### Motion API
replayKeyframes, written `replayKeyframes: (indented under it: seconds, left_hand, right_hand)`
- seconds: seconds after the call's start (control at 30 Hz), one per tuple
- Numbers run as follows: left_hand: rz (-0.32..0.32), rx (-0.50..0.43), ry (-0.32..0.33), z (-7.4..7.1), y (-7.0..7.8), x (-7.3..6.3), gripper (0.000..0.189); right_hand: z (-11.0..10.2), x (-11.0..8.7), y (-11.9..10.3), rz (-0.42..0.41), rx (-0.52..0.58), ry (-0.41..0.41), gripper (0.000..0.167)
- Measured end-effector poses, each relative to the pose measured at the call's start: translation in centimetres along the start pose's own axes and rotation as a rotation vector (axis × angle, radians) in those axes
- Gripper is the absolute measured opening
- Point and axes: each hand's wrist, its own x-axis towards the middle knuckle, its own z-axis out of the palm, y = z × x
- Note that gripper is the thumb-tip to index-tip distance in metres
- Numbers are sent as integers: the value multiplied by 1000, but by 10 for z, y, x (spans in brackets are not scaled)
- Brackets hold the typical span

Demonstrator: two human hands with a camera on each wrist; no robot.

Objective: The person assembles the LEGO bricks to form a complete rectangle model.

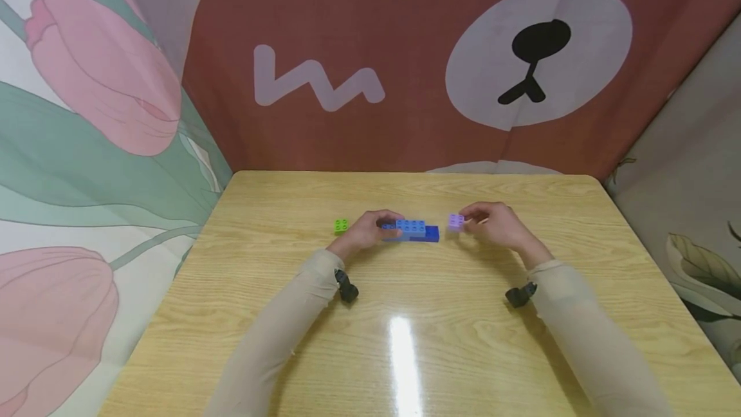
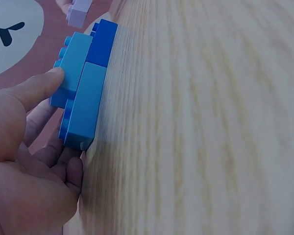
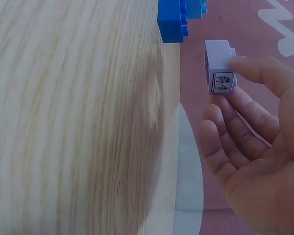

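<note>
Two light blue bricks (image 2: 73,66) and a dark blue brick (image 1: 432,233) are joined in a low stack on the table; the upper light blue one spans the two below. My left hand (image 1: 368,229) grips the upper light blue brick from the left, thumb on its near side, and part of its grip on the far side is hidden. Right of the stack, my right hand (image 1: 494,224) pinches a light purple brick (image 3: 219,66) between thumb and fingers. In the right wrist view that brick is held above the table, apart from the dark blue one, with a small printed picture on its end.
A lime green brick (image 1: 341,226) lies on the wooden table (image 1: 463,352) just left of my left hand. Behind the table hangs a reddish-brown cloth (image 1: 347,140) with a bear print. Flowered cloth (image 1: 116,211) hangs along the left side.
</note>
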Motion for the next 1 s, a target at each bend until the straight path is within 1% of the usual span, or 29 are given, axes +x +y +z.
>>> replayKeyframes:
  seconds: [0.33,0.53,0.67,1.0]
  left_hand:
    - [28,13,-3,0,-1,1,36]
    - [32,18,0,1,0,1,37]
    - [36,24,0,1,-1,1,37]
    - [30,23,6,0,1,1,37]
  right_hand:
    - [6,5,-8,-38,-5,-12,26]
    - [9,8,-12,-64,13,-26,26]
    - [12,10,-13,-68,29,-29,26]
    - [18,14,-19,-98,43,-50,23]
